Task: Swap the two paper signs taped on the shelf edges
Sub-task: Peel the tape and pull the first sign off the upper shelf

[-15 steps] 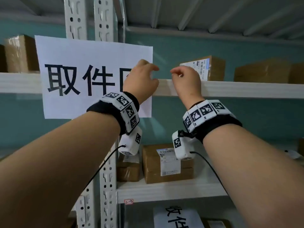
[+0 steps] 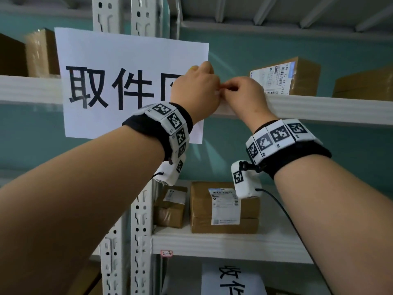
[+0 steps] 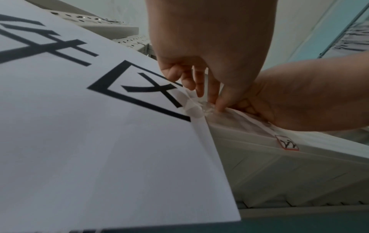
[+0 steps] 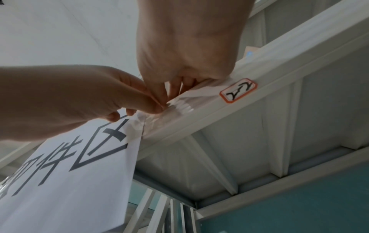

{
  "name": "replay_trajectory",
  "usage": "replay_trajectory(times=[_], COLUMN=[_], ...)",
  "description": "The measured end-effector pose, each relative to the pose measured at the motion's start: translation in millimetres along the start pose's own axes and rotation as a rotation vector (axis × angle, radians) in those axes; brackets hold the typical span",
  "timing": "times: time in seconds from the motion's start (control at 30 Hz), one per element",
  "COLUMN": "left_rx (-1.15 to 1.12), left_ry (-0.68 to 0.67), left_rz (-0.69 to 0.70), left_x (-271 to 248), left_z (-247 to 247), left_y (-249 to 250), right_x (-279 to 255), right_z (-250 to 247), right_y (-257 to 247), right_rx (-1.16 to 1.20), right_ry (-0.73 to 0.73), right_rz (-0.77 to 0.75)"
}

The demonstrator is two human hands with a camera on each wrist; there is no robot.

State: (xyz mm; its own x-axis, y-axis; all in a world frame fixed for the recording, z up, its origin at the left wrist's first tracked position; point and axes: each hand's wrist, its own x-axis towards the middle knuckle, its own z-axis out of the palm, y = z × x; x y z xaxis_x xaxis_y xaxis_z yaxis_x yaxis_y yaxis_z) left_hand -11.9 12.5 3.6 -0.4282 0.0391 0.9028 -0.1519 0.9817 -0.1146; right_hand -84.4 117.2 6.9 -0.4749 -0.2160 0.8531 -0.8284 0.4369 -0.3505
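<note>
the upper paper sign (image 2: 119, 86), white with large black characters, hangs across the front of the upper shelf edge (image 2: 319, 107) in the upper left of the head view. its right margin meets the shelf lip near the centre of the frame, where clear tape (image 3: 196, 107) bridges paper and metal; the tape looks crinkled and partly wrinkled up in both wrist views.

the left hand (image 2: 196, 90) sits at the sign's right edge, fingers curled, its fingertips (image 4: 153, 107) pinching at the bunched tape where the paper ends. the right hand (image 2: 246, 96) is just beside it, touching it, knuckles toward the camera; its fingers (image 4: 175, 88) are bent down onto the tape strip on the shelf lip, pinching or picking at it. just right of the right hand in the right wrist view, a small red-bordered label (image 4: 238, 90) with handwriting is stuck on the same lip.

the lower paper sign (image 2: 231, 279), also white with black characters, shows at the bottom centre of the head view, below the lower shelf edge (image 2: 234, 245); only its top part is in frame.

cardboard parcels (image 2: 223, 207) with shipping labels stand on the lower shelf at centre, and another labelled parcel (image 2: 297, 75) sits on the upper shelf at the upper right. perforated white uprights (image 2: 140, 241) run down the left of centre.
</note>
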Motion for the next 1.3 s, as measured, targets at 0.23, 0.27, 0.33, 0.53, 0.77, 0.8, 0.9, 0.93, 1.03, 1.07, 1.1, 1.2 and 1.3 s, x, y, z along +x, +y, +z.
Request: replay_trajectory(times=[0.23,0.27,0.33,0.53,0.77,0.8,0.9,0.93,1.03,1.07,1.1,1.2,1.3], left_rx=[0.049,0.059,0.091,0.308,0.425,0.438,0.482,0.498,0.52,0.531,0.544,0.576,0.587], left_ry=[0.054,0.068,0.093,0.061,0.147,0.16,0.204,0.225,0.244,0.231,0.225,0.262,0.253], left_rz=[0.035,0.037,0.057,0.183,0.253,0.262,0.299,0.31,0.328,0.324,0.321,0.332,0.364], left_x=[1,0,-2,-4,-8,-9,-10,-10,-7,-6,-6,-3,1], left_z=[5,7,9,7,6,6,7,7,6,4,2,-4,-6], left_y=[-2,-2,-3,-9,-8,-8,-8,-8,-8,-7,-5,-3,-2], right_x=[-8,-9,-11,-14,-15,-15,-14,-14,-13,-14,-13,-14,-14], right_z=[-8,-9,-10,-8,-4,-4,-5,-4,-4,-4,-5,-5,-6], right_y=[8,8,8,8,6,5,4,3,3,3,3,2,0], right_rx=[0.098,0.107,0.126,0.141,0.112,0.117,0.138,0.139,0.136,0.137,0.138,0.146,0.143], right_ry=[-0.053,-0.054,-0.05,-0.05,-0.008,-0.009,-0.022,-0.023,-0.022,-0.023,-0.025,-0.031,-0.035], right_rz=[-0.041,-0.047,-0.062,-0.099,-0.101,-0.101,-0.081,-0.071,-0.064,-0.064,-0.063,-0.057,-0.055])
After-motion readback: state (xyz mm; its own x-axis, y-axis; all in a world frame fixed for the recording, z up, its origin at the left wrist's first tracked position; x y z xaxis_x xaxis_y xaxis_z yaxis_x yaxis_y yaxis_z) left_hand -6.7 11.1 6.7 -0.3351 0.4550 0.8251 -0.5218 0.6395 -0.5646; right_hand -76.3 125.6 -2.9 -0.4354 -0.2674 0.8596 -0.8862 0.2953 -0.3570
